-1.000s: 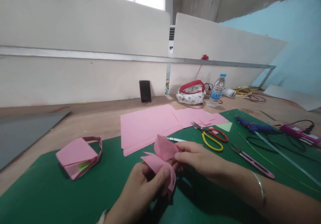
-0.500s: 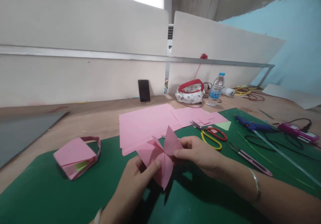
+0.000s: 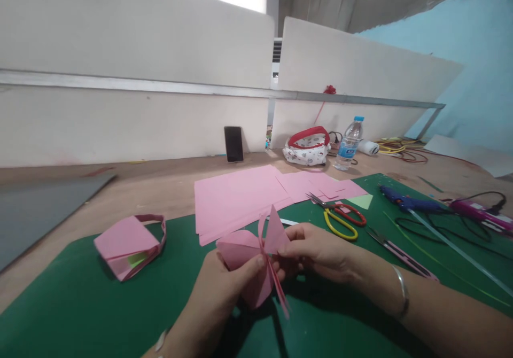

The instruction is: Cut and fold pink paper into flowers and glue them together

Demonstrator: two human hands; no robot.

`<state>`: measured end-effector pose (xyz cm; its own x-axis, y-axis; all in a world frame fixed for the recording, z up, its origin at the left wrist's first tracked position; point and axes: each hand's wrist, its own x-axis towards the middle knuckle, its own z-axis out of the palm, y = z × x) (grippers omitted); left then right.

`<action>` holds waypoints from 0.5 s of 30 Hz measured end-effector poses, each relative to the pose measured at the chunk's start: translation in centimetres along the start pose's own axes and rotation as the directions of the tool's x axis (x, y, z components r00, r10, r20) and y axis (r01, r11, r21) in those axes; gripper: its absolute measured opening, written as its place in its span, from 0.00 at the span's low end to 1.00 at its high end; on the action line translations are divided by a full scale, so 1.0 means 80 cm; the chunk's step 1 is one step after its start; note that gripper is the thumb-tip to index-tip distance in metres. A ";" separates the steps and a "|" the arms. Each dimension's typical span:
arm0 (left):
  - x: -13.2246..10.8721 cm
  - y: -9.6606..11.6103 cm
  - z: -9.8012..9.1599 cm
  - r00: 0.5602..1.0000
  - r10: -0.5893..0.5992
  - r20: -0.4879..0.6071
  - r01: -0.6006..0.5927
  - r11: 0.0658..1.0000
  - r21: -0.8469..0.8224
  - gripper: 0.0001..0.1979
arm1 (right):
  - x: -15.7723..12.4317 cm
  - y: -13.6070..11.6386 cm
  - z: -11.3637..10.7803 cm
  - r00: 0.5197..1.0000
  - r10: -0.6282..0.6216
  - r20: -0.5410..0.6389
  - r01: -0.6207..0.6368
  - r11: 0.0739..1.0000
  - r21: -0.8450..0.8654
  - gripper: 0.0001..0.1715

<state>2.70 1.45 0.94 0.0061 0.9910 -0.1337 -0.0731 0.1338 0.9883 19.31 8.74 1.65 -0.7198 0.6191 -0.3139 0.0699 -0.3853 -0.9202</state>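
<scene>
Both hands hold a folded pink paper piece [image 3: 256,256] just above the green cutting mat [image 3: 80,304]. My left hand [image 3: 224,294] grips its lower left flap, thumb pressed on the front. My right hand [image 3: 316,251] pinches the right side, where a pointed flap stands up. The fingers of both hands are closed on the paper. A silver bangle sits on my right wrist.
A folded pink paper box with a strap [image 3: 128,243] lies at the left on the mat. Pink sheets [image 3: 236,197] lie behind the hands. Scissors [image 3: 340,219], a craft knife [image 3: 401,254], a blue glue gun [image 3: 404,203], a phone [image 3: 233,144], a pouch [image 3: 306,149] and a water bottle [image 3: 348,143] stand farther off.
The pink paper piece has been turned and pressed flatter between the hands; its flaps now point up and down, and the left thumb has shifted across its front.
</scene>
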 end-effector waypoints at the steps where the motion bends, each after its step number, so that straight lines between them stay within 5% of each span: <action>1: 0.000 0.000 0.002 0.999 -0.004 -0.050 0.005 1.000 0.009 0.12 | -0.001 -0.001 0.003 1.000 -0.022 -0.012 0.022 0.999 -0.023 0.06; 6: -0.001 0.001 0.010 0.965 0.008 -0.264 0.004 0.999 0.046 0.09 | -0.010 -0.002 0.022 0.952 -0.263 -0.154 0.235 0.956 -0.176 0.21; 10: -0.006 0.007 0.016 0.980 0.003 -0.198 0.014 0.996 0.088 0.15 | -0.011 0.002 0.034 0.881 -0.335 -0.335 0.221 0.916 -0.336 0.33; 15: -0.007 0.007 0.015 0.991 0.034 -0.128 -0.018 0.992 0.122 0.20 | -0.010 0.002 0.037 0.932 -0.233 -0.278 0.178 0.961 -0.210 0.11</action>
<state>3.89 0.98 1.63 -0.1241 0.9863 -0.1083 0.0491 0.1151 0.9921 17.89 6.15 2.43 -0.4950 0.8571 -0.1431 0.0839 -0.1168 -0.9896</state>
